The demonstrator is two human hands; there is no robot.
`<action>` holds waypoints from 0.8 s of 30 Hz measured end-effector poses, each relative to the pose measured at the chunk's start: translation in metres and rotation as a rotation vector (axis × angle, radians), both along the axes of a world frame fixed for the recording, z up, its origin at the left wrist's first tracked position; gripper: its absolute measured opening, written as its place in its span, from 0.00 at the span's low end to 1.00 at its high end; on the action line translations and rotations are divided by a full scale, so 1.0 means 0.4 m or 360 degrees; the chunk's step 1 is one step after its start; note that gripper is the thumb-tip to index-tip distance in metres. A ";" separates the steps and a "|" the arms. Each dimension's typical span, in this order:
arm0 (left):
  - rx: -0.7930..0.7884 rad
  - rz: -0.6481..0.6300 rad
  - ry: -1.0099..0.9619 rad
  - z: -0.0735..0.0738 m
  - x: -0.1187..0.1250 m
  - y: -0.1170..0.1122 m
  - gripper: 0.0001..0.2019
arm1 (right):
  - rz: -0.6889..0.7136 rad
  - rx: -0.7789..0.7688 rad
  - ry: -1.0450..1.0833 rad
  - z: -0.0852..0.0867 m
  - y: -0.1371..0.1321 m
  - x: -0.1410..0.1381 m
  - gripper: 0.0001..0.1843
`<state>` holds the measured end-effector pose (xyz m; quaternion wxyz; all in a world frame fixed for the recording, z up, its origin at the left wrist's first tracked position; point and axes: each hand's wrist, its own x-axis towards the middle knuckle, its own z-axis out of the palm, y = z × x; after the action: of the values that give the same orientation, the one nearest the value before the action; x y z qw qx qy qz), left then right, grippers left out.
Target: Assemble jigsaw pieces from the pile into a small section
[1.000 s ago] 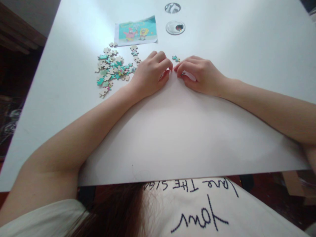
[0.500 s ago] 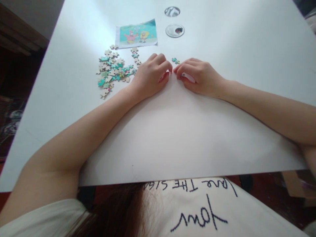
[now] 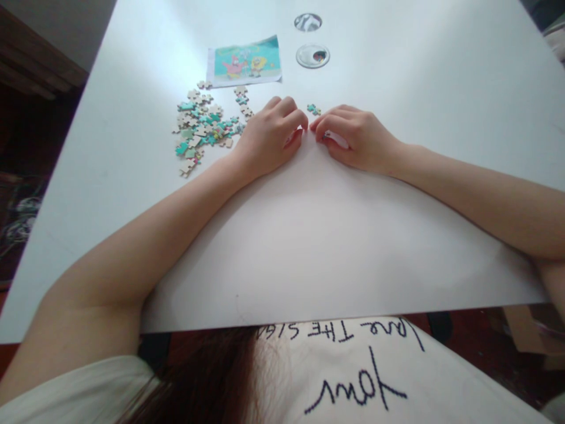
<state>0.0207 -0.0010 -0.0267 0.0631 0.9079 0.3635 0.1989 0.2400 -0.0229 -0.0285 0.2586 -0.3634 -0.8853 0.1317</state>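
My left hand (image 3: pixel 276 132) rests on the white table with its fingers curled and the thumb close under the index finger. Whatever sits at its fingertips is hidden. Facing it, my right hand (image 3: pixel 353 134) is also curled, its fingertips just apart from the left ones. A small dark-coloured bit of a puzzle piece (image 3: pixel 326 136) shows between its thumb and fingers. Just beyond the right fingertips lie a few joined puzzle pieces (image 3: pixel 313 109) in teal and yellow. Left of my left hand spreads a heap of loose puzzle pieces (image 3: pixel 205 126), some picture side up, others showing pale backs.
A printed cartoon picture sheet (image 3: pixel 245 62) lies behind the heap. Two round metal-rimmed items stand further back: a silver disc (image 3: pixel 308 22) and a shallow tin (image 3: pixel 304 57) with something dark and coloured in it. The table (image 3: pixel 309 259) has its front edge against my body.
Both hands stay in almost the same place and pose. The whole view has shifted very slightly; the pieces and picture sheet lie as before.
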 end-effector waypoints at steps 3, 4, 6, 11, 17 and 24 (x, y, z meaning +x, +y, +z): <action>0.0020 0.0002 0.0013 -0.004 0.000 0.003 0.16 | 0.0004 0.0005 -0.0013 0.000 0.000 0.000 0.03; 0.0022 0.0000 0.0012 -0.005 0.000 0.004 0.16 | 0.0005 0.0005 -0.0017 0.000 0.000 0.000 0.03; 0.0012 -0.0008 0.0002 -0.005 0.000 0.003 0.17 | 0.0005 0.0004 -0.0016 0.000 -0.001 0.000 0.03; -0.0010 -0.0031 -0.0023 -0.006 0.000 0.005 0.18 | -0.0005 -0.0005 0.0014 -0.001 -0.001 -0.001 0.02; 0.0015 0.0004 0.0002 -0.008 -0.001 0.006 0.17 | -0.0014 -0.0008 0.0015 -0.002 0.000 0.000 0.03; 0.0003 0.0024 0.0085 0.002 0.002 0.000 0.17 | -0.0001 -0.0012 -0.0002 0.003 -0.001 -0.001 0.04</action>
<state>0.0214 -0.0010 -0.0258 0.0509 0.9102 0.3717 0.1754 0.2396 -0.0233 -0.0275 0.2566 -0.3649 -0.8848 0.1348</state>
